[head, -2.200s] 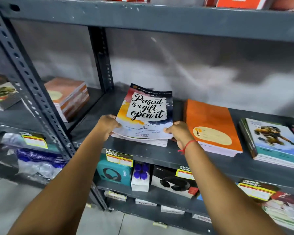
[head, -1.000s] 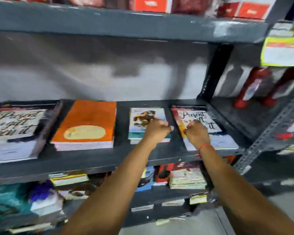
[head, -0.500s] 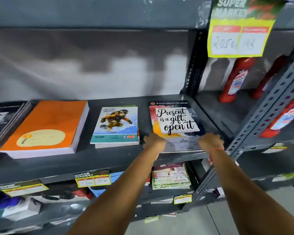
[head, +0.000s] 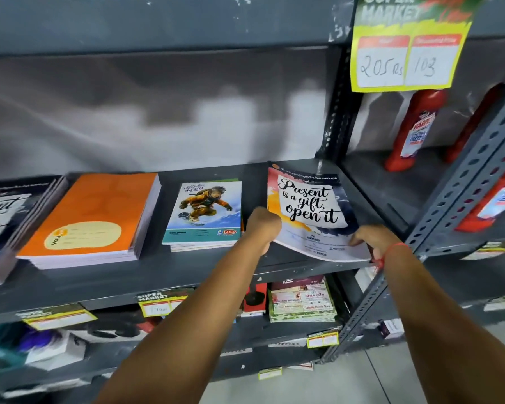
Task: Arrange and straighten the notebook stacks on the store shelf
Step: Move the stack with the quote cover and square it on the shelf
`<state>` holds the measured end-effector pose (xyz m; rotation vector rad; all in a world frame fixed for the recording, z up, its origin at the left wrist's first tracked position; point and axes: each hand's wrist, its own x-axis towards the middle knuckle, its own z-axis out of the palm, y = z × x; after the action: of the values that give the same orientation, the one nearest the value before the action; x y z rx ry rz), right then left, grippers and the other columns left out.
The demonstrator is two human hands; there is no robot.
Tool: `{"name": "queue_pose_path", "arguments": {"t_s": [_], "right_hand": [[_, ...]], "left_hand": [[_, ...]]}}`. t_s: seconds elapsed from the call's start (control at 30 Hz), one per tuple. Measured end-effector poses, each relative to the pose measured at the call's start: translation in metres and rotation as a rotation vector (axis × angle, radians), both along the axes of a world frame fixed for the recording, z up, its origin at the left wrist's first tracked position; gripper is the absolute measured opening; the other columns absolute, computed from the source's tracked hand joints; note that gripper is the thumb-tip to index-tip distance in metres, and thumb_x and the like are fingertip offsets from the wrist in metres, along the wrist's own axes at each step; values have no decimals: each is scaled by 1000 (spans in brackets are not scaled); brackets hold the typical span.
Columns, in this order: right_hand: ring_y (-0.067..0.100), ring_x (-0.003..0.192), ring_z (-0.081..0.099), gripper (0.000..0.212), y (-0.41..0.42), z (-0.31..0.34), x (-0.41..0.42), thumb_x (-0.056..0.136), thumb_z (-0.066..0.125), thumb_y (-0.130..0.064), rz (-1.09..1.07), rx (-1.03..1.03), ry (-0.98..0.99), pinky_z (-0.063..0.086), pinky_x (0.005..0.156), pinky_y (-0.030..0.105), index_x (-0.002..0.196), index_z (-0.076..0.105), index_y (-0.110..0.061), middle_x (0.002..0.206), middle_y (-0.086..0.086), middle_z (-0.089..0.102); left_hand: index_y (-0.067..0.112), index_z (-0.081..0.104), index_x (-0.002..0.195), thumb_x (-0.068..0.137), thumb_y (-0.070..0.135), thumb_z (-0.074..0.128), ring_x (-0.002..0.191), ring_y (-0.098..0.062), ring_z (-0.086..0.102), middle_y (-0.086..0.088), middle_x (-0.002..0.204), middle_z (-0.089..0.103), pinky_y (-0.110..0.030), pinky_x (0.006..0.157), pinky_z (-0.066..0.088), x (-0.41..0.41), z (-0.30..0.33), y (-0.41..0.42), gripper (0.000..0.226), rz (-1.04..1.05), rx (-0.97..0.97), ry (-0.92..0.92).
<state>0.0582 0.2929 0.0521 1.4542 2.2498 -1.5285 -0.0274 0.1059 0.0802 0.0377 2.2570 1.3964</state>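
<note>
A "Present is a gift, open it" notebook stack (head: pixel 309 205) lies at the right end of the grey shelf (head: pixel 187 272). My left hand (head: pixel 263 225) grips its left edge and my right hand (head: pixel 373 237) grips its front right corner, with the front edge raised off the shelf. To the left lie a snowboarder-cover notebook stack (head: pixel 204 214), an orange notebook stack (head: pixel 96 217) and another "Present" stack (head: pixel 3 225) at the far left edge, partly cut off.
A perforated grey upright (head: pixel 449 205) stands just right of my right hand. Red bottles (head: pixel 414 129) stand in the neighbouring bay under a yellow price tag (head: pixel 405 56). Lower shelves hold boxed goods (head: pixel 302 300) and price labels (head: pixel 158 306).
My view and both hands moved right from the left "Present" stack to the right one. Since half a second ago, the hands have lifted its front edge.
</note>
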Motion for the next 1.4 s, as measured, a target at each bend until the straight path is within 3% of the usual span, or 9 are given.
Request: {"name": "queue_pose_path", "arguments": {"t_s": [0.23,0.37,0.53,0.67,0.77,0.87,0.93,1.03,1.4], "right_hand": [[26,67,45,14,-47,38,-30,72,64,3,76,-76,217,35,61,31,63,59,-8,69,12,53],[24,56,48,23,-116,58,-64,70,62,12,115,-92,376,36,56,28,55,55,-4,54,9,57],[21,71,59,20,-231,66,-113,67,68,12,218,-137,481,47,66,28,69,55,-3,81,15,58],[27,84,56,18,-345,61,-151,64,72,5,314,-125,510,45,73,39,69,57,-5,91,20,58],[27,86,59,16,-435,60,-177,68,71,6,383,-142,510,51,80,42,71,57,-1,92,19,60],[19,60,47,30,-505,57,-198,71,68,5,448,-111,473,40,55,28,59,45,-9,67,8,51],[15,52,33,43,-537,52,-209,72,68,5,465,-57,452,26,48,27,53,35,-14,56,2,37],[15,50,33,36,-566,41,-219,71,70,6,480,-15,397,25,46,25,54,42,-9,57,4,40],[15,53,24,52,-587,-7,-222,72,71,-2,441,8,348,18,52,26,53,25,-17,56,1,24]], "left_hand": [[-6,58,85,85,2,36,93,-42,57,-31,103,61,-34,66,38,-18,32,-69,23,51,-3,198],[-8,50,62,79,-7,38,68,-30,41,-20,56,29,-26,45,26,-41,53,-143,20,108,10,320],[17,35,54,78,-8,38,60,-19,34,-7,63,42,-22,50,29,-71,70,-271,35,186,46,384],[15,28,48,78,-8,39,50,-21,26,-5,48,31,-13,30,20,-99,69,-394,41,218,-36,412],[13,32,47,81,-9,39,65,-34,47,-23,58,46,-23,50,31,-118,65,-480,40,286,-97,450],[-2,41,49,84,-10,38,89,-47,56,-42,68,45,-25,54,30,-139,54,-547,35,319,-114,444],[8,34,48,84,-9,39,66,-27,34,-30,60,40,-29,56,28,-151,40,-580,40,333,-142,404],[10,41,56,83,-5,42,76,-21,35,-16,70,38,-29,63,28,-167,18,-609,31,364,-109,330],[15,37,50,76,0,47,69,-25,36,-7,57,38,-30,56,23,-178,-28,-639,32,326,-133,281]]}}
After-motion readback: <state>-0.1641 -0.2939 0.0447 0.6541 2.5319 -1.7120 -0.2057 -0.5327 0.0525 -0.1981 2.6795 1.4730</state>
